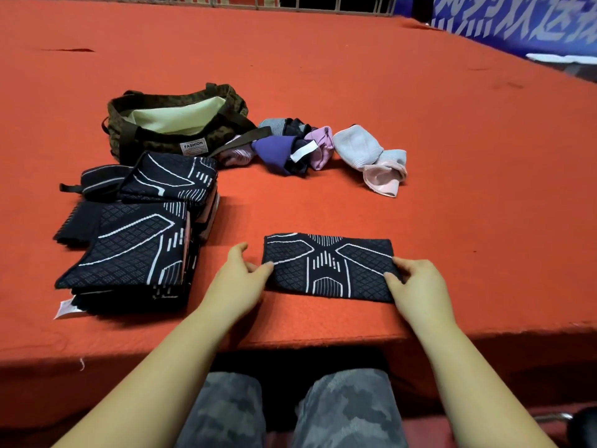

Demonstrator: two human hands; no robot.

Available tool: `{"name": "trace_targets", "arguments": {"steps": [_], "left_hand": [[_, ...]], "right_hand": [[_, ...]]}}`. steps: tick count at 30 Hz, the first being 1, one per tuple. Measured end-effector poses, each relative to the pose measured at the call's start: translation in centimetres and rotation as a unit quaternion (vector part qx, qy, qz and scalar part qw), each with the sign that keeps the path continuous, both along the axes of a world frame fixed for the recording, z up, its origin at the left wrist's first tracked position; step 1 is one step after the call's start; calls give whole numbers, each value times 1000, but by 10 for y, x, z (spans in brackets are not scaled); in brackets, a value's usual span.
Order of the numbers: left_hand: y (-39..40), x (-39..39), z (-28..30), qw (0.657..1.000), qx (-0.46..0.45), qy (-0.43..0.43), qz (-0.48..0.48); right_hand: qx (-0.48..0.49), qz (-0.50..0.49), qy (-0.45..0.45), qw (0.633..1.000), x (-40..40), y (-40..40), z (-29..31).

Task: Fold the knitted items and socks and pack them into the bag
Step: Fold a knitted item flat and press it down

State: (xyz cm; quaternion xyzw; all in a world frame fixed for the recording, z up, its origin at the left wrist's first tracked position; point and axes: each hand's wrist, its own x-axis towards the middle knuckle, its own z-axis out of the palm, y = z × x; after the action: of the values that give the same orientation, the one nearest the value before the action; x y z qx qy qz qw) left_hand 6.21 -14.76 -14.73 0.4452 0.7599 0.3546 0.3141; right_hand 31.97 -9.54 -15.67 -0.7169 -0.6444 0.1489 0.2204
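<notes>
We seem to sit in a hall or event venue: beyond our fingertips stretches a broad red-felt table, backed by a blue printed banner.

The counter is covered in red-orange felt-like cloth, matt and slightly napped. The knitted item is of dark knit with a raised diamond texture and white woven lines, matt throughout. The stack of knitted items shows the same knit; a paper tag is attached. The bag is of printed olive fabric with a pale smooth lining. The socks are of soft ribbed knit.
</notes>
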Motion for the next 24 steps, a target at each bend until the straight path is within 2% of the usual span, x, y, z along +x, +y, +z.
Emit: {"name": "trace_targets", "arguments": {"steps": [1, 2, 3, 5, 7, 9, 11, 13, 15, 17, 19, 22, 24], "left_hand": [[3, 1, 1, 1000, 0, 19, -1], [6, 4, 4, 997, -5, 81, -17], [8, 10, 8, 982, -11, 183, -52], [12, 26, 13, 918, -4, 365, -155], [19, 35, 9, 877, -29, 415, -240], [24, 31, 0, 877, -113, 382, -268], [23, 20, -9, 885, -159, 342, -273], [23, 15, -13, 894, -153, 328, -263], [28, 15, -12, 925, -104, 299, -211], [37, 14, -4, 975, -41, 194, -98], [48, 11, 6, 999, -23, 45, -16], [64, 6, 15, 988, -70, -138, 25], [70, 4, 19, 978, -88, -187, 10]], "right_hand": [[3, 0, -52, 999, -5, -2, 3], [7, 13, -94, 995, -12, -4, 5], [6, 47, -115, 992, -21, -7, 6], [-22, 137, -112, 984, -41, -13, 3], [-69, 186, -103, 975, -54, -18, -4], [-101, 195, -115, 969, -54, -17, -9], [-123, 203, -126, 963, -48, -15, -10], [-140, 210, -120, 960, -46, -13, -8], [-149, 214, -117, 958, -46, -12, -6], [-149, 216, -118, 958, -49, -11, -4], [-139, 229, -116, 956, -54, -6, -1], [-115, 269, -92, 952, -64, 5, 4], [-105, 283, -74, 950, -69, 10, 3]]}}
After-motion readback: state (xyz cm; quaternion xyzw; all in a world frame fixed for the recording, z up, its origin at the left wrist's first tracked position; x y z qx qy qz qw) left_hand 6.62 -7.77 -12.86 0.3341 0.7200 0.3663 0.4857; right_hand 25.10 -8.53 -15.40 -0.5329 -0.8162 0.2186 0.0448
